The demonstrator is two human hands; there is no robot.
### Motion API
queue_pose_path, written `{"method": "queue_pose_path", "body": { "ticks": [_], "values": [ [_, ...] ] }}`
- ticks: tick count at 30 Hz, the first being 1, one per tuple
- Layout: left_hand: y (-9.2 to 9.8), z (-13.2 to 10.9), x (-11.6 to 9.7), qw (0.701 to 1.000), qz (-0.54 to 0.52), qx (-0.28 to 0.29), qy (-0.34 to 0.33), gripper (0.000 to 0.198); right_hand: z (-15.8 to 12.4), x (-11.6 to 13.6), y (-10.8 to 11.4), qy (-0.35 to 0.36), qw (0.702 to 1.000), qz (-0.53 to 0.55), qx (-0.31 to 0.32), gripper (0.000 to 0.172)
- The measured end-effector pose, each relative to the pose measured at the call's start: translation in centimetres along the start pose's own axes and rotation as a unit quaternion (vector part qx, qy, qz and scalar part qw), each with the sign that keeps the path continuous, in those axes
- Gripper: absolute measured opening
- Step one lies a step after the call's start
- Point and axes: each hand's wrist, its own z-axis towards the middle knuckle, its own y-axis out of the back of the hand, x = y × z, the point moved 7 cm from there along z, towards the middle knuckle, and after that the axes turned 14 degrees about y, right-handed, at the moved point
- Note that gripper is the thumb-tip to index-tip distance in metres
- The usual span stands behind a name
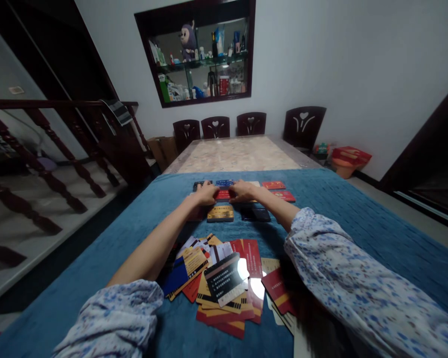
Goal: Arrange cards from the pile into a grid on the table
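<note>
Out in front, a small stack of red cards [223,195] lies between my two hands. My left hand [206,193] grips its left end with bent fingers, and my right hand [242,191] closes on its right end. Around it are other neat stacks: blue cards [224,183] behind, gold cards [220,213] in front, black cards [255,214] to the front right. A dark stack [202,185] is partly covered by my left hand. Nearer to me lies a loose, overlapping pile with a black card [227,279] on top, below my forearms.
Two red stacks [274,185] [283,196] sit right of my hands. More loose cards [278,288] lie beside my right sleeve. A blue cloth [134,238] covers the near part of the long table [242,153]. Several dark chairs [251,124] stand at its far end.
</note>
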Motion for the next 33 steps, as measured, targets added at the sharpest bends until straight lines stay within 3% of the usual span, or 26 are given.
{"method": "queue_pose_path", "body": {
  "ticks": [8,16,25,33],
  "values": [
    [1.4,-1.6,-0.3,0.998,-0.01,-0.065,-0.008,0.055,-1.6,-0.8,0.4,-0.03,0.999,-0.009,-0.032,0.046],
    [2.5,-5.9,-3.7,0.983,-0.082,-0.143,-0.08,0.039,-5.7,0.6,1.5,0.012,0.997,-0.019,-0.075,0.031],
    [1.8,-10.1,-7.6,0.96,-0.135,-0.186,-0.161,0.027,-11.5,1.9,0.6,0.033,0.993,-0.021,-0.11,0.018],
    [1.5,-13.3,-10.1,0.959,-0.134,-0.169,-0.184,0.024,-16.3,3.2,-0.4,0.039,0.986,-0.038,-0.155,0.016]
  ]
}}
